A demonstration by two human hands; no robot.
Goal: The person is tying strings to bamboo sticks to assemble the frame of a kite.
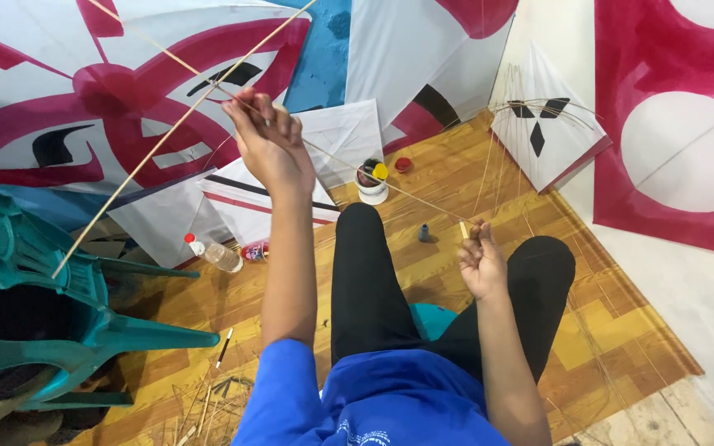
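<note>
Holding two thin bamboo sticks [200,97] where they crossed, the left hand [270,144] was raised up at 11 o'clock with its fingers closed tight around them. The right hand [479,263] sat lower, at 4 o'clock, well apart from the left, pinching the far end of one stick between its fingertips. Beyond the hands a small white paint pot [372,183] stood on the wooden floor [456,165] among white and red kites [547,124], and a teal plastic chair [35,314] lay at 8 o'clock.

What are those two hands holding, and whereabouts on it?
The left hand grips two thin crossed bamboo sticks where they cross. The right hand pinches the lower end of one long thin stick between its fingertips.
</note>
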